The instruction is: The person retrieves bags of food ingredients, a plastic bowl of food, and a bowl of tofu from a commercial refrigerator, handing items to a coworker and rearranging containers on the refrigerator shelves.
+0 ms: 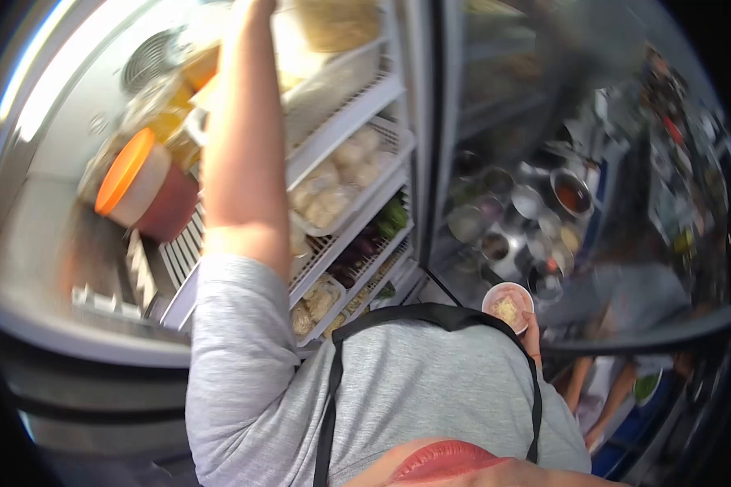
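My left arm (248, 154) reaches up into an open, upright fridge, past several shelves. The hand itself lies beyond the top edge of the view, so its fingers are hidden. Low on the right, my right hand (531, 331) is wrapped round a white tub (489, 302). Pale pink and yellowish crumbly food (508, 305) shows inside it. Beside my raised arm, a container with an orange lid (125, 170) and dark red contents stands tilted in the view on a wire shelf (183, 252).
White racks hold wrapped pale bundles (325, 191), eggplants (353, 260) and green vegetables (392, 217). A dark door frame (433, 122) stands right of the shelves. Several metal bowls and pots (571, 193) show beyond it. Another person's arms (613, 398) are at lower right.
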A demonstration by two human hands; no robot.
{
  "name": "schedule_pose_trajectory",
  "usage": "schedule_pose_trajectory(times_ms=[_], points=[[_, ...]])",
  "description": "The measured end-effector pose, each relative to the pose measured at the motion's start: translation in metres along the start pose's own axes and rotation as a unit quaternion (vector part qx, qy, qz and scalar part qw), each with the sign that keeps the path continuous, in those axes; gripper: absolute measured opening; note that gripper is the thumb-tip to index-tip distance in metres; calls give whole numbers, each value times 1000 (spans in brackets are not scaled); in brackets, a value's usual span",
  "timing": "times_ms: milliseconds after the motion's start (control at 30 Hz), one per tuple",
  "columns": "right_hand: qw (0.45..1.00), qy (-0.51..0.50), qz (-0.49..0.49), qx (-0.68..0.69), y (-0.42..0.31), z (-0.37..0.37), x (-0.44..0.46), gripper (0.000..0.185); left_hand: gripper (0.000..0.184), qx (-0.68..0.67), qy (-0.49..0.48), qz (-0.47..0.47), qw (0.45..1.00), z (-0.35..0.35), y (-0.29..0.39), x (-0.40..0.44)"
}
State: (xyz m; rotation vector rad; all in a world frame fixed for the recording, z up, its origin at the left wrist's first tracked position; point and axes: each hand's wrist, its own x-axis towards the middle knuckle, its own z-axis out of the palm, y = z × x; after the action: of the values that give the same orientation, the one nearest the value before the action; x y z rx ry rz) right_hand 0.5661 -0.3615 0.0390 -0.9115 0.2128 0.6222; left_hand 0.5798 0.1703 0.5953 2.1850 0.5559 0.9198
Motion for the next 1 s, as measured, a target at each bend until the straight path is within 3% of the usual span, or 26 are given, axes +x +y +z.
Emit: schedule_pose_trajectory(times_ms=[100, 200, 233, 267, 333, 433, 500, 533, 567, 633, 767, 933, 1000], points=[[982, 160, -88, -41, 33, -67, -42, 52, 100, -9, -21, 58, 998, 7, -21, 20], [959, 229, -162, 44, 62, -128, -83, 51, 96, -13, -43, 104, 994, 20, -38, 50], [927, 300, -217, 70, 77, -147, -94, 52, 94, -18, -47, 110, 993, 24, -43, 62], [893, 399, -189, 90, 75, -142, -116, 55, 93, -22, -49, 112, 992, 28, -45, 73], [831, 488, -248, 101, 111, -221, -126, 64, 90, -36, -52, 112, 992, 34, -43, 84], [659, 664, -279, 216, 111, -214, -166, 75, 87, -48, -40, 107, 992, 33, -37, 93], [602, 663, -312, 317, 87, -173, -195, 83, 84, -53, -31, 107, 992, 29, -34, 97], [559, 696, -296, 338, 84, -174, -201, 78, 83, -53, -25, 106, 993, 26, -33, 97], [557, 700, -290, 340, 77, -168, -207, 78, 81, -51, -22, 106, 993, 24, -31, 99], [490, 739, -271, 373, 57, -162, -218, 84, 79, -50, -15, 105, 993, 21, -30, 99], [473, 746, -252, 394, 37, -191, -229, 87, 74, -48, 1, 102, 994, 13, -28, 111], [470, 702, -322, 427, -15, -187, -227, 92, 67, -38, 23, 103, 994, 0, -24, 122], [468, 709, -303, 432, -24, -194, -224, 92, 65, -36, 29, 101, 994, -3, -21, 122]])
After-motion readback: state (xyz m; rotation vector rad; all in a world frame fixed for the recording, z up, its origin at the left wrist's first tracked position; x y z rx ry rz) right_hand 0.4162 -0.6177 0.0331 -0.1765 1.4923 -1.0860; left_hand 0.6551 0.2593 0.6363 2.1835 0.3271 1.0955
